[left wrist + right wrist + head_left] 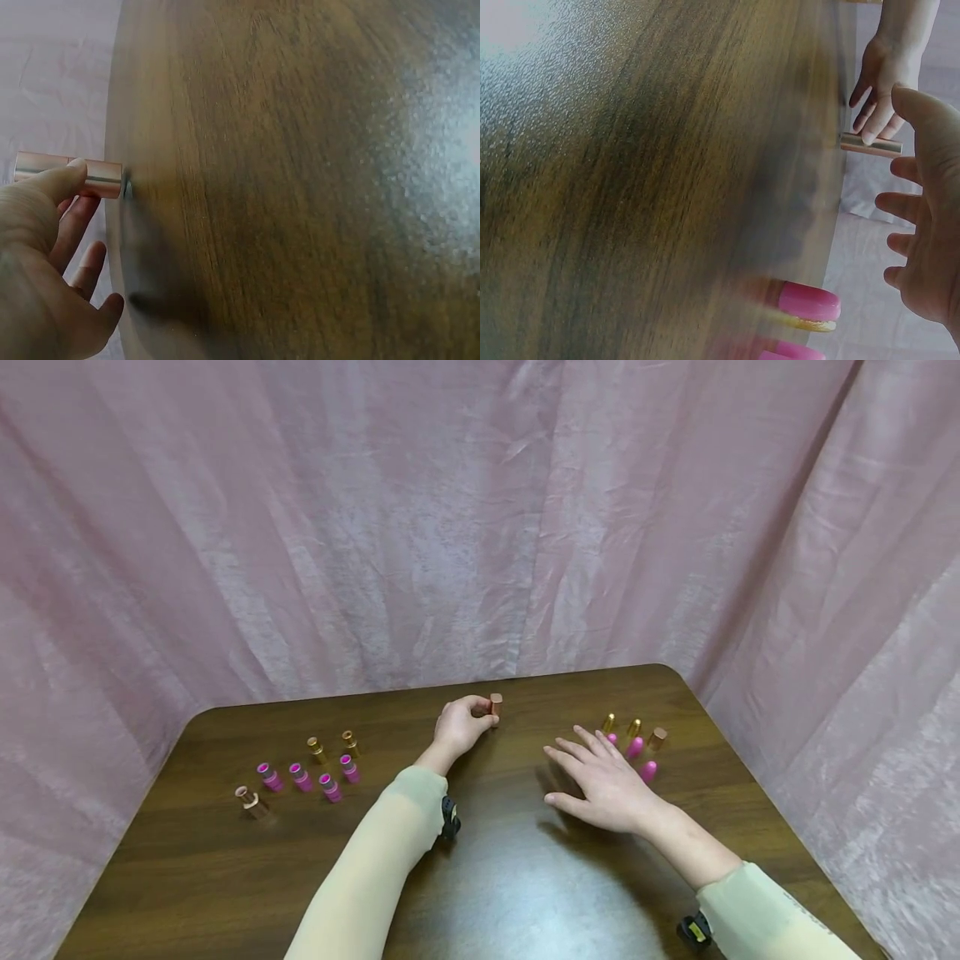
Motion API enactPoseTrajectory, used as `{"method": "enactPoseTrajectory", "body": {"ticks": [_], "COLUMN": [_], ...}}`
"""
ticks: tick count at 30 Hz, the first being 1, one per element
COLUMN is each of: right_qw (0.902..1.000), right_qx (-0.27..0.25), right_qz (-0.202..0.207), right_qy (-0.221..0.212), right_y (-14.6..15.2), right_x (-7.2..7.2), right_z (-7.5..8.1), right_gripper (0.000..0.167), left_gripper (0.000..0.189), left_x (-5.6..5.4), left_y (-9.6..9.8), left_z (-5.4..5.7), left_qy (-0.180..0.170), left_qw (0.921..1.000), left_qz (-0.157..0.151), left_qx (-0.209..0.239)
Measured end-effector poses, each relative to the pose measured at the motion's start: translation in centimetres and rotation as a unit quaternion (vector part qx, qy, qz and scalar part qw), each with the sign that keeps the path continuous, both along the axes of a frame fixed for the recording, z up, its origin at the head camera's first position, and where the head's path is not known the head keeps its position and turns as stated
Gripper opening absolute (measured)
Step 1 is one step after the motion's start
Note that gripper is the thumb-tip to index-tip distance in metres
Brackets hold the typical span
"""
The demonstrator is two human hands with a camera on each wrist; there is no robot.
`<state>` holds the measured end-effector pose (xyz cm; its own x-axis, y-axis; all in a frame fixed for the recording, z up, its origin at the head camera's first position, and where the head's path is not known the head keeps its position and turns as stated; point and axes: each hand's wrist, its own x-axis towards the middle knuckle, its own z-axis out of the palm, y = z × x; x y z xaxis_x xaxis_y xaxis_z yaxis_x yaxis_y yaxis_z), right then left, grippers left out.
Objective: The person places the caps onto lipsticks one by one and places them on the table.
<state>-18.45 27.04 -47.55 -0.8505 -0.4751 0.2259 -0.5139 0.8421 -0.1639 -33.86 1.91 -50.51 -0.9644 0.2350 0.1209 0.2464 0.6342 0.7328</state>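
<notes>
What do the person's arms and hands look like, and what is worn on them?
Both arms are covered by long, close-fitting sleeves of pale cream fabric, the left sleeve and the right sleeve, ending at the wrists. The left hand and right hand are bare: no gloves or rings visible. A small black device sits at the left cuff; another with a yellow mark is under the right.

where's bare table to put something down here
Bare wood runs along the near edge of the table, between the two sleeves. Crowded: the pink and gold pieces at far left, and the cluster beyond the right hand.
</notes>
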Motion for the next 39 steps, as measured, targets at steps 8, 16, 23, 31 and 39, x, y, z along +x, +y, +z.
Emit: {"method": "enactPoseTrajectory", "body": {"ticks": [8,16,23,31,39], "right_qw": [0.9999,0.9999,0.9999,0.9998,0.9995], "right_qx": [0.008,0.005,-0.001,0.006,0.019], "right_qz": [0.006,0.013,0.010,-0.010,-0.015], "right_qy": [0.005,0.002,-0.005,-0.016,-0.018], "right_y": [-0.7,-1.4,-1.2,-0.2,0.7], "right_x": [-0.3,-0.5,-0.6,-0.6,-0.6], "right_z": [0.5,0.5,0.6,0.7,1.0], "right_gripper": [0.074,0.073,0.073,0.074,0.079], "left_gripper": [0.019,0.027,0.064,0.086,0.088], "left_x": [-0.2,-0.2,0.1,0.6,2.6], "left_y": [-0.6,-1.4,-2.2,-3.0,-4.8], "left_z": [0.3,0.3,0.7,1.9,3.8], "left_qy": [-0.009,-0.014,-0.027,0.036,0.100], "left_qw": [1.0000,0.9998,0.9988,0.9801,0.9442], "left_qz": [-0.002,0.006,-0.007,-0.049,-0.079], "left_qx": [0.000,-0.011,-0.041,-0.189,-0.304]}}
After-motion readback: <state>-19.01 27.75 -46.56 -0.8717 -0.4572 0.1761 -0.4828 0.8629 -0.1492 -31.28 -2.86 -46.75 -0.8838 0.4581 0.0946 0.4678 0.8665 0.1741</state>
